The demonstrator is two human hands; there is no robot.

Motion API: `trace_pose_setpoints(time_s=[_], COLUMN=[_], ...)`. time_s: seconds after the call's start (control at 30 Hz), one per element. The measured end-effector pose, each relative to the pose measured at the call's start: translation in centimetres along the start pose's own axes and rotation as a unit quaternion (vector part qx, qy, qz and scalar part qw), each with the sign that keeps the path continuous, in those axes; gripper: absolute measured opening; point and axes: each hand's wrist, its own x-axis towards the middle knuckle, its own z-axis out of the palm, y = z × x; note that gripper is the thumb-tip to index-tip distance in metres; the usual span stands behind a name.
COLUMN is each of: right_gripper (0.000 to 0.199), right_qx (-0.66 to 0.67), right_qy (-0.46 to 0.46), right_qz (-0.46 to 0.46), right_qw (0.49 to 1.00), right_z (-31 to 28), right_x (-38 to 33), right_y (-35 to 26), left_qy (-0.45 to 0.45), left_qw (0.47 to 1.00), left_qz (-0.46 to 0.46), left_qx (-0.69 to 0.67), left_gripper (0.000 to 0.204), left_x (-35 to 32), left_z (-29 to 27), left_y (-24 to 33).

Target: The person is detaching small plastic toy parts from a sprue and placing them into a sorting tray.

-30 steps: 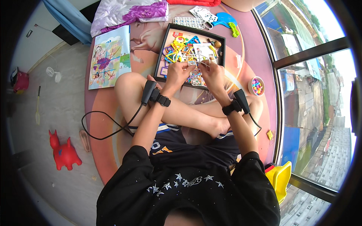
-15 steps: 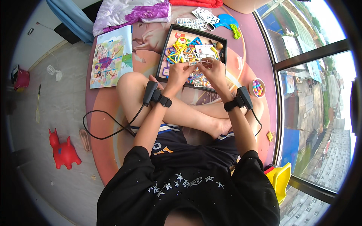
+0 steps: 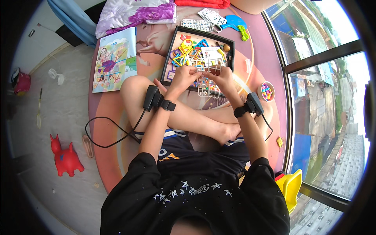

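Observation:
Above the near part of a black-rimmed tray (image 3: 169, 56), I hold up a white plastic grid frame (image 3: 208, 87) made of thin bars. My left hand (image 3: 184, 79) pinches its middle from the left, thumb and fingertips together. My right hand (image 3: 224, 79) grips it from the right, its fingertips almost meeting the left ones. Whether a smaller piece sits between the fingertips, I cannot make out. Behind the frame, the tray holds yellow, blue and purple plastic shapes (image 3: 184, 55), a white printed card (image 3: 211, 52) and small coloured pieces partly hidden by the bars.
A cup of colourful beads (image 3: 267, 91) stands to the right, by the window. Past the tray lie another white grid (image 3: 197, 25), cards (image 3: 212, 16), a blue paddle-shaped thing (image 3: 234, 21) and a green bundle (image 3: 243, 33). A drawn-on picture sheet (image 3: 114, 62) lies left.
The grid frame has tipped more upright and dropped slightly toward me, so more of its bars show. Both hands have shifted a little and stay on it.

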Motion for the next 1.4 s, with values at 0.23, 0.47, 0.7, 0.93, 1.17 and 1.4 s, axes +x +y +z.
trace_pose_setpoints(time_s=[0.23, 0.47, 0.7, 0.93, 1.17, 1.4], right_gripper=[0.021, 0.023, 0.025, 0.022, 0.029, 0.023], right_qx=[-0.101, -0.051, -0.032, 0.022, 0.066, 0.128], right_qy=[0.165, 0.134, 0.115, 0.11, 0.012, -0.023], right_qz=[-0.087, -0.052, -0.054, -0.03, 0.024, 0.062], right_qw=[0.977, 0.988, 0.991, 0.993, 0.997, 0.99], right_z=[3.4, 2.4, 1.2, -0.5, -3.2, -4.7], right_x=[0.3, 0.5, -0.1, -3.1, -6.6, -9.2], right_y=[-0.3, 0.1, 0.8, -2.8, -6.1, -8.5], left_qy=[0.098, 0.084, -0.004, -0.01, -0.067, -0.138], left_qw=[0.983, 0.986, 0.994, 0.988, 0.99, 0.983], left_qz=[-0.004, -0.013, -0.007, 0.065, 0.122, 0.114], left_qx=[0.158, 0.143, 0.113, 0.138, 0.036, -0.037], left_gripper=[0.018, 0.014, 0.018, 0.02, 0.021, 0.026], left_x=[0.0, -0.1, 0.3, -0.7, -4.3, -5.7], left_z=[0.0, -0.5, -0.6, 1.0, 1.9, 2.2], left_y=[0.2, 0.9, 0.2, 3.1, 5.8, 8.3])
